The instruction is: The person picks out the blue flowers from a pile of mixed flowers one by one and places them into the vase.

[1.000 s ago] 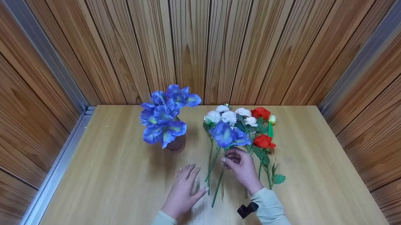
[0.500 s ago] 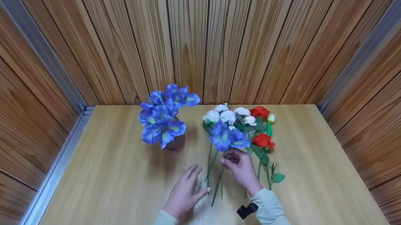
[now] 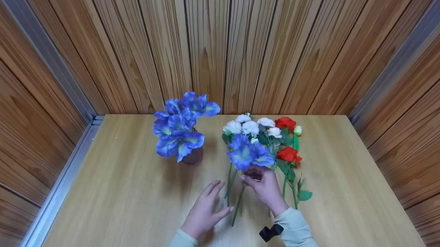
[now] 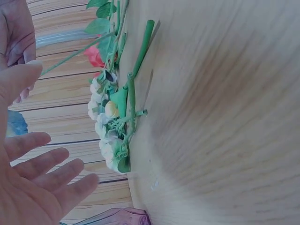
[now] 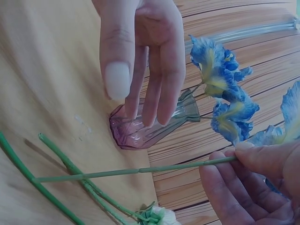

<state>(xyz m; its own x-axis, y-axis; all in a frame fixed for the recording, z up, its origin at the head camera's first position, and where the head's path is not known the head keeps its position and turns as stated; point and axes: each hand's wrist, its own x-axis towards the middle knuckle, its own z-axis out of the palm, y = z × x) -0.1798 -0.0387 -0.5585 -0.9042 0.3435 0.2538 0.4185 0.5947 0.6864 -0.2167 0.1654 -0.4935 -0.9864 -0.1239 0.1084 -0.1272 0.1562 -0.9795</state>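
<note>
My right hand (image 3: 250, 177) pinches the green stem (image 5: 140, 171) of a single blue flower (image 3: 247, 152) just below the bloom and holds it off the table. My left hand (image 3: 215, 199) hovers open beside the stem's lower end, with its fingers spread (image 4: 51, 164) and touching nothing. To the left stands a pinkish glass vase (image 3: 193, 158) holding several blue flowers (image 3: 179, 130). In the right wrist view the vase (image 5: 150, 126) sits behind my left hand's fingers (image 5: 161, 61).
White flowers (image 3: 250, 127) and red flowers (image 3: 287, 154) lie in a pile on the wooden table (image 3: 124, 194), right of the vase. Their stems (image 4: 138, 56) point toward me. Wood-panelled walls close the table in on three sides.
My right hand has raised the blue flower slightly and drawn it toward me. My left hand has edged right, nearer the stem, staying open.
</note>
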